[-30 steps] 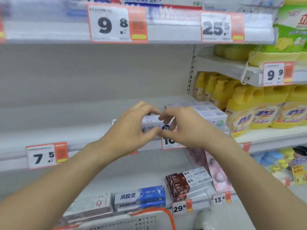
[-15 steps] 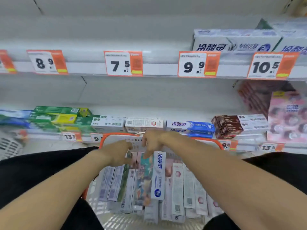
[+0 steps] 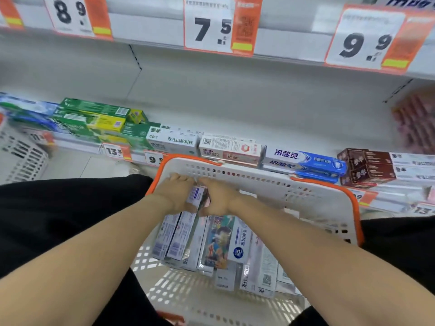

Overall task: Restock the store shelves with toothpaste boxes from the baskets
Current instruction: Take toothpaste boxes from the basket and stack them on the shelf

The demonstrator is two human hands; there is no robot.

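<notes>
A white basket [image 3: 270, 182] with an orange rim sits in front of me, holding several toothpaste boxes [image 3: 221, 243] laid side by side. Both hands are down inside it at its far left end. My left hand [image 3: 175, 192] and my right hand [image 3: 217, 198] together grip the far end of a white and purple toothpaste box [image 3: 183, 234], fingers curled over its top and thumbs against its sides. Its near end still lies among the other boxes. The lower shelf [image 3: 235, 107] behind the basket carries a front row of toothpaste boxes [image 3: 229, 149].
The upper shelf edge bears price tags 8.9 [image 3: 70, 15], 7.5 [image 3: 211, 27] and 9.9 [image 3: 367, 43]. A second white basket [image 3: 23, 156] stands on the floor at the left. Pink packs [image 3: 416, 123] sit at the right. My dark-clothed legs flank the basket.
My hands left the box on the upper shelf, came down into the basket and closed on a white and purple box. My view dropped from the upper shelf to the basket.
</notes>
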